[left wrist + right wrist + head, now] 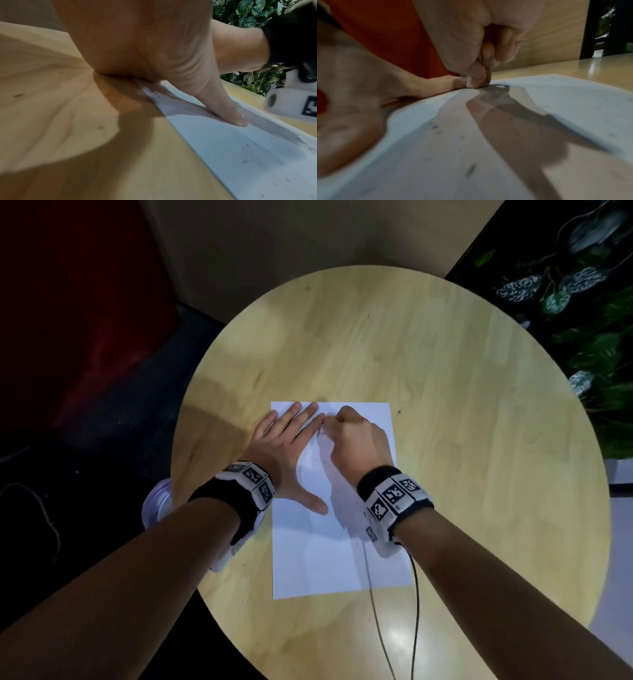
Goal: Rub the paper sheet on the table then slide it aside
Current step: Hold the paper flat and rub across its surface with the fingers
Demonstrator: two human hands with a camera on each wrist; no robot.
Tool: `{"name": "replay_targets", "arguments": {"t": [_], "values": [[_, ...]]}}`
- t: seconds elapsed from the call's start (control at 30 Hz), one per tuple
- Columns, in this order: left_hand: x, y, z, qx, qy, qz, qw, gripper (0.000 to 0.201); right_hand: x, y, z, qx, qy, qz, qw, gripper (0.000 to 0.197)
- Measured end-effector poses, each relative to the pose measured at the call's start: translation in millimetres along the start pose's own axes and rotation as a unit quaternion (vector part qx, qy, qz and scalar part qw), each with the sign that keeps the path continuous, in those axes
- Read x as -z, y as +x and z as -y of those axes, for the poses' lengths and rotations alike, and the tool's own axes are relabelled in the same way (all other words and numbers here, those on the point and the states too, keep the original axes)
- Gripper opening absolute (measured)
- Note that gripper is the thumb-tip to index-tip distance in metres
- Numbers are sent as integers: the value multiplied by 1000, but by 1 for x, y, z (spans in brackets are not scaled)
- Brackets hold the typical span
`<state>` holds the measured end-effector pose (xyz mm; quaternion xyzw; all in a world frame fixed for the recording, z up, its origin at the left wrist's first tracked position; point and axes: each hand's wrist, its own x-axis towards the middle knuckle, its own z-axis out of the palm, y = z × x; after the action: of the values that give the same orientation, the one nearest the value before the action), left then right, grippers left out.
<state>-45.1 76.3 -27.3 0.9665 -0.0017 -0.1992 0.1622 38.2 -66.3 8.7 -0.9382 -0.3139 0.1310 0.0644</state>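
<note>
A white paper sheet [342, 559] lies flat on the round wooden table [445, 371], dotted with small dark specks [435, 126]. My left hand [291, 436] presses flat on the sheet's upper left part, fingers spread and thumb [228, 112] stretched across the paper [240, 155]. My right hand [356, 436] is curled beside it near the top edge. In the right wrist view its fingertips [481, 75] pinch a small whitish piece [471, 83] down against the paper [436, 155], right next to the left hand's fingertip [447, 81].
A thin cable [414, 611] runs from my right wrist band over the table's near edge. Leafy plants [582, 285] stand beyond the right rim, and a dark red seat [85, 320] is at the left. A pale round object [156, 501] shows below the left rim.
</note>
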Motion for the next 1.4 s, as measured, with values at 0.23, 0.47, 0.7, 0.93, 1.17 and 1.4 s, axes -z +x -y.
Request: {"name": "replay_targets", "arguments": {"t": [0.23, 0.47, 0.7, 0.93, 1.17, 1.4], "values": [[1, -2, 2, -7, -15, -11, 1000, 156, -12, -114, -8, 88, 20, 26, 996, 34], [0, -19, -10, -32, -8, -58, 998, 139, -10, -118, -12, 61, 52, 23, 997, 27], [-9, -41, -6, -18, -38, 9, 999, 164, -7, -71, 4, 35, 45, -3, 998, 25], [0, -28, 4, -3, -13, 15, 1000, 167, -9, -64, 13, 68, -20, 4, 997, 35], [-1, -27, 5, -8, -12, 14, 1000, 167, -6, -105, 6, 125, -10, 19, 992, 36], [-2, -26, 5, 0, -1, 18, 1000, 166, -10, -46, 14, 26, -19, -4, 999, 32]]}}
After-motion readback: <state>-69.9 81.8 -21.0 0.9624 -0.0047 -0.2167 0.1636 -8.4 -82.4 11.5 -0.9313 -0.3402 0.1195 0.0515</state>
